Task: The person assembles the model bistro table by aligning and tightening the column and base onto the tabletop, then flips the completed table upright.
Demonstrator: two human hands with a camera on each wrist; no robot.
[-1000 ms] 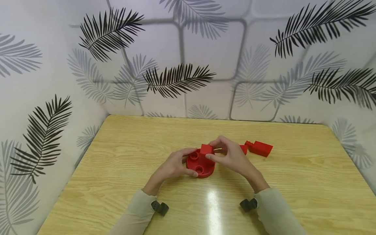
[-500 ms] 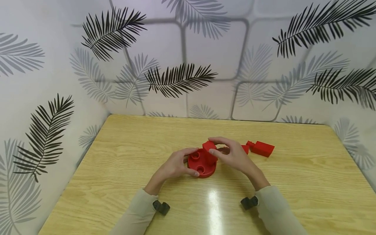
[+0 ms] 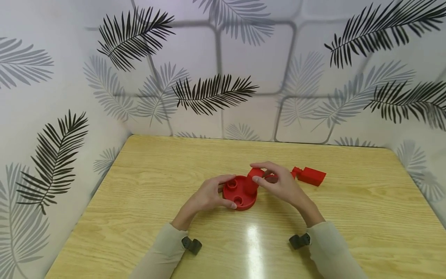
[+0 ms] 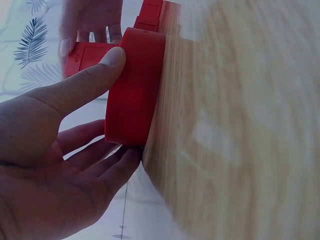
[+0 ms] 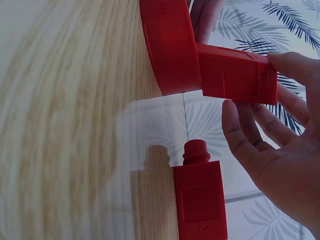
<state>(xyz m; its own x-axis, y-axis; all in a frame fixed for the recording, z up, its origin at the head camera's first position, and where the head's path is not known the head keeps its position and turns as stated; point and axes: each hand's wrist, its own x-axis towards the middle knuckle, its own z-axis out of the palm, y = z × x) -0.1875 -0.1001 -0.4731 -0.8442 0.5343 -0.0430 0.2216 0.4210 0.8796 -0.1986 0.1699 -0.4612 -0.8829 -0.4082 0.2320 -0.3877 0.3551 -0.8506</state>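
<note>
A round, shallow red base (image 3: 241,192) lies on the table, with two ring-shaped sockets showing inside its raised rim. My left hand (image 3: 210,192) holds its left side, thumb at the near edge and fingers at the far edge. From the right, my right hand (image 3: 281,186) grips the upper end of a red block (image 3: 253,181) between thumb and fingers. This block, marked 155 in the right wrist view, stands up from the right part of the base and leans to the right. Its lower end is hidden by the rim in both wrist views.
Right of my right hand lies a red block with a knobbed end (image 3: 311,176). Another red piece (image 3: 271,178) is partly covered by that hand. In the right wrist view, a knobbed red block (image 5: 201,200) marked 154 rests on the wooden table (image 3: 156,162). A leaf-patterned backdrop (image 3: 244,112) rises behind.
My right hand has moved to the right, and the block in it has tipped rightward over the base's edge. The left hand keeps its hold on the base, almost unmoved.
</note>
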